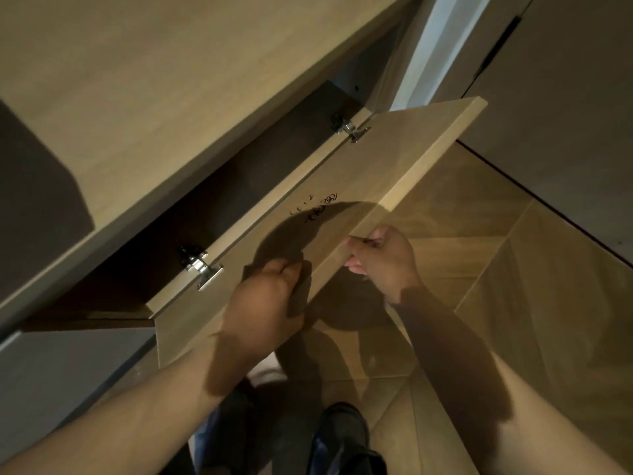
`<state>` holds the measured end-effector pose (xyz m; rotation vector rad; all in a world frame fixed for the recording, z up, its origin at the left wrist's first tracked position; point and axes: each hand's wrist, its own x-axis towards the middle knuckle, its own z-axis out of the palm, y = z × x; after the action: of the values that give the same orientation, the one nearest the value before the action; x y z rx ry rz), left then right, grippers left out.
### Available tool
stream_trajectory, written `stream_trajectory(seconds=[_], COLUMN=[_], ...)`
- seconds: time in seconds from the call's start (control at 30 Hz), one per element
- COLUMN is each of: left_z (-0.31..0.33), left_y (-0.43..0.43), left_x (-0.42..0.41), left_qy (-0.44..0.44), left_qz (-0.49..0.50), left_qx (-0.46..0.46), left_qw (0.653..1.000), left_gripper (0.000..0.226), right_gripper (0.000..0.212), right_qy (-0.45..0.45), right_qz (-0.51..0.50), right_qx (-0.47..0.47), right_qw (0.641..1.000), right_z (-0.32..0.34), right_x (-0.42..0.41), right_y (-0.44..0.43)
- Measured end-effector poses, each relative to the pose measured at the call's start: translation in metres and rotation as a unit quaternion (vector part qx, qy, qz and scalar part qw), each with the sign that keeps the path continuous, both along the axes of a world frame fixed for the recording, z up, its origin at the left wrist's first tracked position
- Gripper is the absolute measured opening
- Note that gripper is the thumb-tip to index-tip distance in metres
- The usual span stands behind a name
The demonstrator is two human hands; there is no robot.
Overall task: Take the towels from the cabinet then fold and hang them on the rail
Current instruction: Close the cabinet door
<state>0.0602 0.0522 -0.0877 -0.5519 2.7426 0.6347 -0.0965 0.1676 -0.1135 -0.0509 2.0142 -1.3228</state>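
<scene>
A light wooden cabinet door (359, 186) stands swung open on two metal hinges, with dark handwriting on its inner face. My right hand (383, 262) grips the door's free edge, fingers curled round it. Lower on the same edge, my left hand (270, 303) holds the door, fingers wrapped over it. Behind the door the cabinet interior (212, 214) is dark and its contents cannot be made out. No towels and no rail show in the head view.
A wooden countertop (154, 84) runs above the cabinet opening. Tan floor tiles (513, 320) spread to the right, bounded by a dark wall (565, 114). My shoe (342, 430) stands on the floor below the door.
</scene>
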Motion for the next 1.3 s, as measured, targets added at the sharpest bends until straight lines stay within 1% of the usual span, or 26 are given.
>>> stream_trajectory(seconds=[0.07, 0.1, 0.13, 0.2, 0.23, 0.3, 0.37, 0.4, 0.47, 0.53, 0.57, 0.77, 0.83, 0.87, 0.9, 0.97, 1.07, 1.2, 1.3], left_z=[0.015, 0.022, 0.03, 0.044, 0.05, 0.06, 0.069, 0.071, 0.074, 0.074, 0.074, 0.084, 0.088, 0.089, 0.091, 0.092, 0.092, 0.09, 0.088], left_y=[-0.006, -0.009, -0.013, -0.02, -0.024, -0.031, -0.038, -0.04, -0.043, -0.046, -0.048, -0.057, -0.062, -0.065, -0.068, -0.073, -0.085, -0.11, -0.12], left_x=[0.005, 0.007, 0.009, 0.008, 0.006, 0.001, -0.004, -0.006, -0.009, -0.01, -0.009, -0.004, -0.005, -0.005, -0.005, -0.003, 0.001, 0.0, -0.002], left_qy=[0.032, 0.055, 0.068, 0.062, 0.059, 0.05, 0.027, 0.01, -0.013, -0.019, -0.02, 0.018, 0.029, 0.036, 0.04, 0.06, 0.084, 0.054, 0.053], left_qz=[-0.009, -0.009, 0.0, 0.028, 0.037, 0.065, 0.103, 0.115, 0.127, 0.129, 0.127, 0.117, 0.109, 0.104, 0.098, 0.092, 0.086, 0.093, 0.094], left_qx=[-0.049, -0.079, -0.114, -0.185, -0.21, -0.224, -0.218, -0.221, -0.231, -0.246, -0.254, -0.228, -0.218, -0.216, -0.217, -0.216, -0.202, -0.203, -0.21], left_qw=[0.998, 0.995, 0.991, 0.98, 0.975, 0.971, 0.97, 0.969, 0.965, 0.96, 0.959, 0.967, 0.969, 0.97, 0.97, 0.97, 0.972, 0.973, 0.972], left_gripper=[0.062, 0.065, 0.078, 0.116, 0.129, 0.141, 0.145, 0.146, 0.146, 0.145, 0.144, 0.131, 0.123, 0.118, 0.114, 0.107, 0.105, 0.119, 0.121], right_gripper=[0.009, 0.01, 0.01, 0.011, 0.011, 0.011, 0.009, 0.007, 0.009, 0.006, 0.011, 0.022, 0.015, 0.025, 0.039, 0.053, 0.059, 0.065, 0.07], right_qy=[0.01, 0.013, 0.015, 0.018, 0.024, 0.039, 0.045, 0.045, 0.045, 0.043, 0.043, 0.072, 0.058, 0.047, 0.033, 0.019, 0.023, 0.011, -0.017], right_qz=[0.015, 0.026, 0.036, 0.061, 0.084, 0.128, 0.149, 0.153, 0.154, 0.157, 0.158, 0.125, 0.134, 0.137, 0.134, 0.13, 0.129, 0.144, 0.154], right_qx=[0.001, 0.001, -0.002, -0.013, -0.013, -0.008, -0.007, -0.01, -0.015, -0.025, -0.031, -0.05, -0.067, -0.073, -0.08, -0.092, -0.106, -0.109, -0.129], right_qw=[1.0, 1.0, 0.999, 0.998, 0.996, 0.991, 0.988, 0.987, 0.987, 0.986, 0.986, 0.988, 0.987, 0.987, 0.987, 0.987, 0.986, 0.983, 0.98], right_z=[0.011, 0.018, 0.024, 0.035, 0.04, 0.049, 0.054, 0.056, 0.059, 0.062, 0.063, 0.068, 0.068, 0.068, 0.068, 0.066, 0.06, 0.05, 0.043], right_x=[-0.002, -0.002, -0.004, -0.006, -0.007, -0.008, -0.009, -0.01, -0.012, -0.014, -0.016, -0.025, -0.025, -0.024, -0.023, -0.022, -0.019, -0.017, -0.019], right_y=[-0.007, -0.01, -0.013, -0.018, -0.021, -0.028, -0.033, -0.035, -0.038, -0.04, -0.041, -0.053, -0.058, -0.061, -0.064, -0.071, -0.078, -0.088, -0.097])
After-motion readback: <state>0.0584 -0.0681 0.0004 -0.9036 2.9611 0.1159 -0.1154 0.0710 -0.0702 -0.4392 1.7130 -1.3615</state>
